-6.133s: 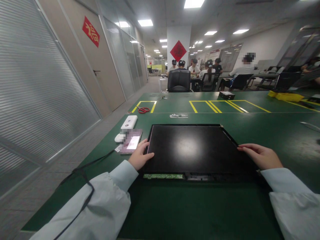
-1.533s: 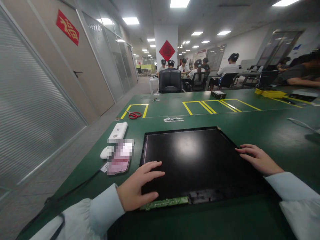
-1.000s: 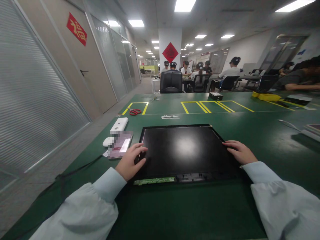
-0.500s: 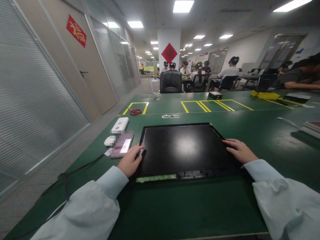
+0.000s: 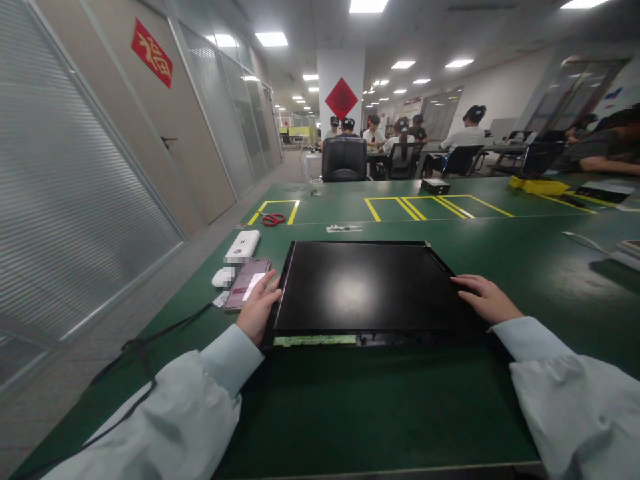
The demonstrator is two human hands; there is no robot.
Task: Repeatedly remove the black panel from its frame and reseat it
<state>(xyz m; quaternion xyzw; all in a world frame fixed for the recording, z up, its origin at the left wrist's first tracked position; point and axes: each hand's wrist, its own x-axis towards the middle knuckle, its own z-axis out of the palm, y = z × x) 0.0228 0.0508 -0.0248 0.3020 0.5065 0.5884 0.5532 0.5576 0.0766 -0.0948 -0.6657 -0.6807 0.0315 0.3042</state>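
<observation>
A black display panel (image 5: 360, 287) lies face up in front of me, with a narrow green circuit board (image 5: 316, 340) along its near edge. My left hand (image 5: 259, 307) grips the left side of the panel, its fingers at the rim and partly over a phone (image 5: 245, 283). On the opposite side my right hand (image 5: 487, 298) holds the right edge, fingertips on the frame. The undersides of both grips are hidden. The near edge looks slightly raised, though I cannot tell how far the panel is off the green table (image 5: 375, 407).
Left of the panel are a white power bank (image 5: 243, 246), a white mouse-like object (image 5: 221, 277) and a black cable (image 5: 175, 328). Red-handled scissors (image 5: 273, 219) and small white pieces (image 5: 344, 228) lie beyond. Farther right sit a black box (image 5: 435, 187) and a yellow object (image 5: 537, 186). Several people sit behind.
My left fingers have slid off the screen surface to the panel's left rim. The near edge and its green board appear higher and narrower. My right hand stays at the right edge.
</observation>
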